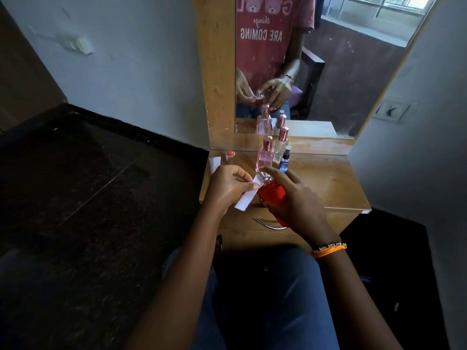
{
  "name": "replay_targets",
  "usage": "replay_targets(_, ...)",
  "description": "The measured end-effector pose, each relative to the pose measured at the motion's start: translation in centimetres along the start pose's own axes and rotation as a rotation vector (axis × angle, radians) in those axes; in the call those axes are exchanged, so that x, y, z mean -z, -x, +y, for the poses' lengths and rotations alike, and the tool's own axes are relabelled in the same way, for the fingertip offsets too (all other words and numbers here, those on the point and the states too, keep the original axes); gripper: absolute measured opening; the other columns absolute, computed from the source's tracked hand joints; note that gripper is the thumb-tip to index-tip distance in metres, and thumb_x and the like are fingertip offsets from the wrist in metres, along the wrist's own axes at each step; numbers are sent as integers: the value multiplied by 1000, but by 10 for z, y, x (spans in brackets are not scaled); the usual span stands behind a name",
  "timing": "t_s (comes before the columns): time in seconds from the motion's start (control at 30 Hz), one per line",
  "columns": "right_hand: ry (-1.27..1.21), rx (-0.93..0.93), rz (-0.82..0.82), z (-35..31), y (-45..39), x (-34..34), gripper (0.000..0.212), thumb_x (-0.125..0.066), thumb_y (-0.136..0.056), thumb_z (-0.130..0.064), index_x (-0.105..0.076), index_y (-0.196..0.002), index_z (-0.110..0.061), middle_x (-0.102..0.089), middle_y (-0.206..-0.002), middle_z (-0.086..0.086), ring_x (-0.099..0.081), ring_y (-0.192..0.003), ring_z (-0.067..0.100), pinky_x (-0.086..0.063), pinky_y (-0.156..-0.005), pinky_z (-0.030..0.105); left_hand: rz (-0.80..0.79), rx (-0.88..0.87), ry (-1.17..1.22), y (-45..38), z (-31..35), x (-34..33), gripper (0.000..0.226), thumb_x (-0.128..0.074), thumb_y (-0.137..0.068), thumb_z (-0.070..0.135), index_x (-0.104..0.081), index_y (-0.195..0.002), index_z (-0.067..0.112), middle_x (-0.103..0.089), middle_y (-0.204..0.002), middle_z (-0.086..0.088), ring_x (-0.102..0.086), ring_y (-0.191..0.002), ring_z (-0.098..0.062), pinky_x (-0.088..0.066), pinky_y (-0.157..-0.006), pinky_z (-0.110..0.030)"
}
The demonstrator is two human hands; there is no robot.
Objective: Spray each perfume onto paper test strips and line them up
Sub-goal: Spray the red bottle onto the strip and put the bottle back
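Note:
My right hand grips a red perfume bottle tilted to the left, the index finger resting on its silver nozzle. My left hand pinches a white paper test strip held right in front of the nozzle. Behind them on the wooden dressing table stand a pink perfume bottle, a clear bottle with a rose-gold cap and a small blue spray bottle. More white paper strips lie at the table's left edge.
A red round cap sits at the table's back left corner. A mirror rises behind the bottles. A drawer with a metal handle is under the tabletop. Dark floor lies to the left, and my knees are below the table.

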State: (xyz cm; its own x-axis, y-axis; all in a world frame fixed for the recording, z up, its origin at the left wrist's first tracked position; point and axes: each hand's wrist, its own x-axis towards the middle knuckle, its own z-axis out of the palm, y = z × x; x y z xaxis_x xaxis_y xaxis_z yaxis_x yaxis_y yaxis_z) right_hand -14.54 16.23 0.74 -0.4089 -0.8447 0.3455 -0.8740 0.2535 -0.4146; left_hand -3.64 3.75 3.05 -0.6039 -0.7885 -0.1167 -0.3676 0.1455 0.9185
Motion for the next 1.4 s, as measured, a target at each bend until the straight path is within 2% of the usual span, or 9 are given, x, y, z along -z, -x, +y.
replay_targets(0.1,21,-15,15,2,-2,-1,76,-78,-73,-37,-37,-137,-42,-55,-129,-2,-65,-91,25,-33,-51,15,18,-43,18,2,-2,0,8,-74,-74,10,-67,-76,13,-68,-78,-1,-60,-70,-4,-43,-58,-11)
replay_targets(0.27,6,-12,19,5,-2,-3,76,-77,-74,-38,-35,-138,-40,-54,-129,-1,-65,-93,26,-49,-59,27,61,-29,94,4,-6,-2,11,-70,-77,3,-70,-88,7,-68,-82,0,-62,-76,-3,-47,-63,-9)
replay_targets(0.4,55,-32,2,6,-4,-4,78,-77,-73,-34,-35,-140,-38,-55,-128,1,-64,-92,29,-41,-58,23,106,-4,139,5,-8,-6,14,-72,-76,5,-69,-89,9,-67,-85,0,-63,-81,-8,-51,-72,-22)
replay_targets(0.63,78,-21,-17,6,-6,-2,78,-76,-74,-34,-34,-141,-36,-54,-131,1,-64,-94,30,-42,-59,24,110,21,176,5,-9,-9,18,-74,-73,8,-63,-82,19,-65,-81,7,-62,-78,-2,-48,-65,-17)
replay_targets(0.87,20,-50,-27,7,-5,-3,79,-75,-75,-32,-32,-141,-38,-53,-133,1,-62,-100,29,-42,-63,24,112,21,174,5,-10,-10,15,-76,-72,10,-64,-78,16,-66,-78,5,-62,-76,-4,-47,-62,-16)
replay_targets(1.07,-193,-137,102,12,3,4,77,-76,-72,-21,-39,-138,-35,-57,-125,2,-61,-98,27,-49,-69,30,97,29,220,5,-11,-17,10,-76,-72,8,-70,-76,15,-68,-75,7,-63,-72,-1,-46,-61,-13)
replay_targets(1.17,-242,-185,158,21,10,10,74,-77,-73,-21,-40,-136,-35,-57,-125,2,-52,-90,14,-44,-69,28,91,20,198,1,-7,-30,9,-75,-73,8,-71,-75,15,-68,-75,7,-62,-73,-2,-47,-62,-15)
replay_targets(1.23,-285,-221,182,30,15,16,71,-77,-73,-20,-43,-134,-33,-57,-125,1,-48,-94,9,-38,-72,25,70,-4,192,-2,-1,-43,8,-74,-74,6,-71,-75,14,-69,-75,5,-62,-72,-3,-49,-62,-16)
replay_targets(1.4,-375,-295,257,50,23,30,68,-76,-72,-13,-46,-131,-28,-56,-125,-2,-52,-107,12,-41,-82,25,81,-50,117,-13,13,-79,9,-69,-77,5,-72,-80,12,-72,-82,-1,-59,-70,1,-41,-59,-10)
